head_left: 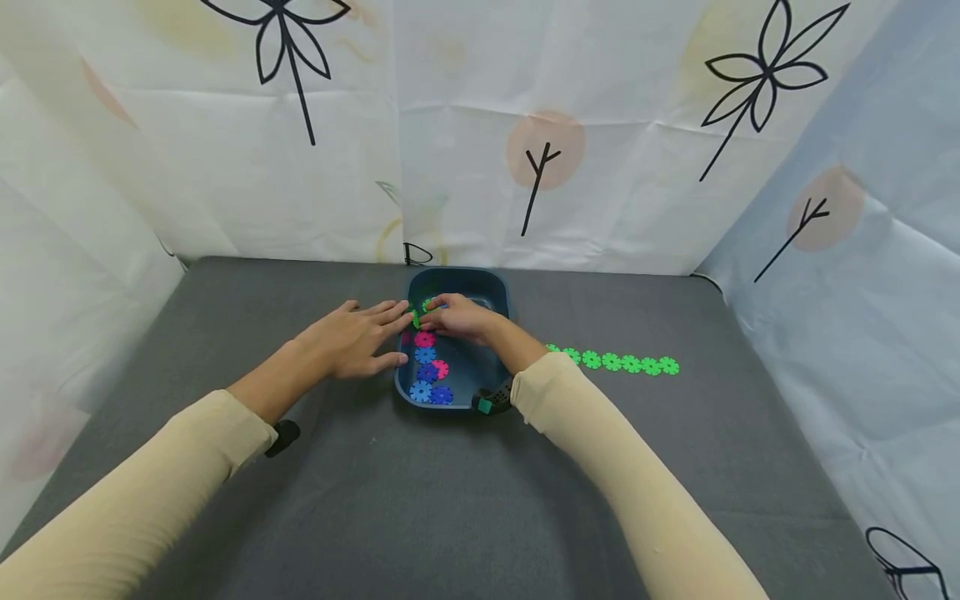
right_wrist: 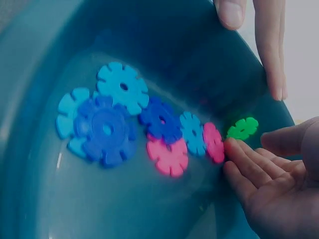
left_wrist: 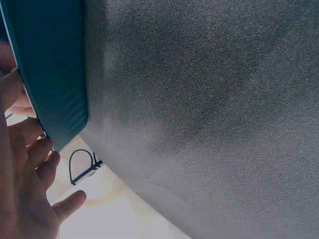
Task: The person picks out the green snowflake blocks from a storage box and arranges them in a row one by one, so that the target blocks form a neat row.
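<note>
A dark blue-green plastic basin (head_left: 483, 379) holds flower-shaped notched discs along its left side. Among them are a green disc (right_wrist: 242, 128), a pink disc (right_wrist: 168, 155), a light blue disc (right_wrist: 123, 85) and a dark blue disc (right_wrist: 104, 130). My left hand (head_left: 363, 340) rests on the basin's left rim, fingers spread. My right hand (right_wrist: 279, 184) reaches inside the basin. Its fairly straight fingertips are at the green disc and the neighbouring pink disc (right_wrist: 214, 142), with the thumb apart from the fingers. Part of the green disc is hidden behind these fingertips.
Right of the basin, a row of several green discs (head_left: 632, 364) lies on the grey cloth-covered table (head_left: 420, 508), its left end behind the right forearm. White printed fabric (head_left: 465, 192) hangs behind the table and along both sides.
</note>
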### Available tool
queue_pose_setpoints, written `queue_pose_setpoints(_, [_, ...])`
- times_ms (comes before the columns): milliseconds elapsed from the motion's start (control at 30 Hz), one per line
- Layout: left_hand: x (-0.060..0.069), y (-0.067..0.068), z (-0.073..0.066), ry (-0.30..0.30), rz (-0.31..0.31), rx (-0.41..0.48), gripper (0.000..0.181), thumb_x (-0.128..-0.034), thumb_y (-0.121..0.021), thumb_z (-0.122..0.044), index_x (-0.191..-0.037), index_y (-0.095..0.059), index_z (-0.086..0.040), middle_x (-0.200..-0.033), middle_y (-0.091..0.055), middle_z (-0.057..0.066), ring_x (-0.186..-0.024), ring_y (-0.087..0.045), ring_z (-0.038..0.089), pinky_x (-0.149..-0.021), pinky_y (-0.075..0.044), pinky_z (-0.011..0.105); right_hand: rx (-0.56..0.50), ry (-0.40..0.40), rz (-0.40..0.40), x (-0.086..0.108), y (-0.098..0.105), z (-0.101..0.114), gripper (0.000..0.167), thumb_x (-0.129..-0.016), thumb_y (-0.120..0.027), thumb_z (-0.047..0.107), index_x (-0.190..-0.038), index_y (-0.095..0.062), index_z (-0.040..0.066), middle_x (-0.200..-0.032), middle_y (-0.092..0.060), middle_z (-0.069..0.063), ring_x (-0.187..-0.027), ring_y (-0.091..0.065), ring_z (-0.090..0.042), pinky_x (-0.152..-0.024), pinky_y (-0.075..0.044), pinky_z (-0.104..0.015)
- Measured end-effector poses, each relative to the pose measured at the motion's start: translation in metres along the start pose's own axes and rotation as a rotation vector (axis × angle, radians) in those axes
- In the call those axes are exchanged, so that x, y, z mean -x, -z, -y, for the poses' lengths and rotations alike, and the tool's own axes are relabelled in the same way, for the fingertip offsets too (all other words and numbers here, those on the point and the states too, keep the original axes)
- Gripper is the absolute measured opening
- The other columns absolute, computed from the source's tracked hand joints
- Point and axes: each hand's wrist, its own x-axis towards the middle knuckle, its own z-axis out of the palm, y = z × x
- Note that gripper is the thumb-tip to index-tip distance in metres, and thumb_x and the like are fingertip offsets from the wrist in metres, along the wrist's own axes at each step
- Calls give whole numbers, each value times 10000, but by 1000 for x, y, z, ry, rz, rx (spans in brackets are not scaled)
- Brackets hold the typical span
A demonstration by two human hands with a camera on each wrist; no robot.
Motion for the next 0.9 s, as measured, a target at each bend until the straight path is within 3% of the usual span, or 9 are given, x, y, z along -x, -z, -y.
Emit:
queue_pose_setpoints(233, [2,1,0,-3,-6,1,735,-1010,-494,-514,-1553,-323,-49,-1610,-272,164,-1468,-292,341,-1092,-287,661,87,24,-81,-2,-7,1,483,-988,-607,101,-1416,-434,-41,-1273,-633,-184,-1174,-615,-242,-999,-492,-330])
queue_pose_setpoints(333, [2,1,1,-2,-9,0,733,-1009,-498,-510,-1552,-328,-47,-1607,-280,166,-1467,-295,342,-1092,-286,662,78,24,-115,-3,-10,2,484,-966,-643,99,-1387,-457,-50,-1227,-657,-190,-1122,-648,-250,-955,-521,-330])
queue_pose_setpoints(633, [3,-3,3,0,-7,3,738,-1010,-491,-517,-1556,-319,-52,-1608,-275,165,-1469,-292,335,-1092,-286,662,27,-9,-147,-3,-17,4,430,-968,-637,51,-1351,-480,-67,-1185,-671,-246,-1103,-673,-332,-953,-525,-397])
queue_pose_setpoints(900, [2,-3,3,-1,-5,13,739,-1006,-497,-516,-1554,-324,-51,-1608,-275,169,-1469,-287,345,-1094,-280,666,39,-16,-124,4,-10,7,368,-969,-553,-58,-1336,-519,-62,-1110,-669,-256,-1070,-683,-358,-942,-528,-434])
